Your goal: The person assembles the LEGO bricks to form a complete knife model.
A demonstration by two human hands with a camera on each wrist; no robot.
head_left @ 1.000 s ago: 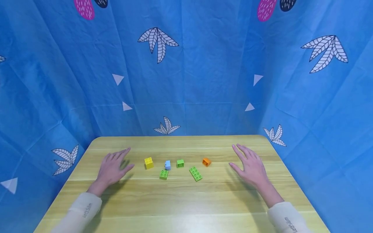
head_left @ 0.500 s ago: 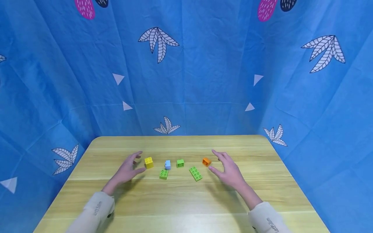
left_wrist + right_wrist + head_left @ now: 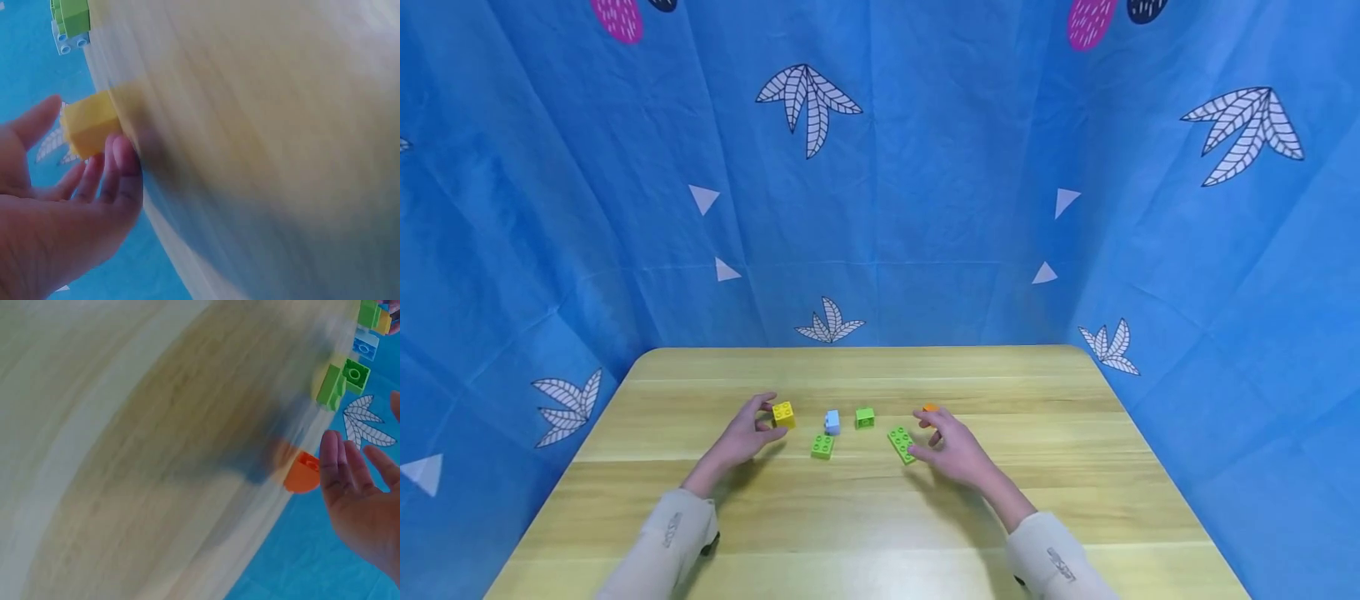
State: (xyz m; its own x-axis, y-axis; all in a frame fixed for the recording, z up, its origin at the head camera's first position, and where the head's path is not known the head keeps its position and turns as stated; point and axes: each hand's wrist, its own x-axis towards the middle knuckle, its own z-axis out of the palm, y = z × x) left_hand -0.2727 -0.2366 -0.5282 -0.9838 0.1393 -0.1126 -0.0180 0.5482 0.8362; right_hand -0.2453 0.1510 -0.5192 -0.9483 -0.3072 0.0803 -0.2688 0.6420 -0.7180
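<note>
My left hand (image 3: 741,435) curves beside the yellow brick (image 3: 783,414), its fingers along the left side and its thumb near the front. In the left wrist view the thumb (image 3: 42,120) stands apart from the yellow brick (image 3: 92,124), while the fingertips lie close against it; touch is hard to tell. My right hand (image 3: 958,450) hovers by the right side of the long green brick (image 3: 899,443), thumb at its edge. Its fingers partly hide the orange brick (image 3: 930,408). The right wrist view shows loosely extended fingers beside the orange brick (image 3: 304,472), holding nothing.
Between the hands lie a light blue brick (image 3: 832,422), a small green brick (image 3: 865,417) and a green brick with studs up (image 3: 822,447). All rest on a wooden table (image 3: 850,517). A blue patterned curtain (image 3: 925,208) hangs behind and at both sides.
Both hands have moved inward. The left has come to the yellow brick; the right has passed over the orange brick to the long green brick. The bricks appear unmoved.
</note>
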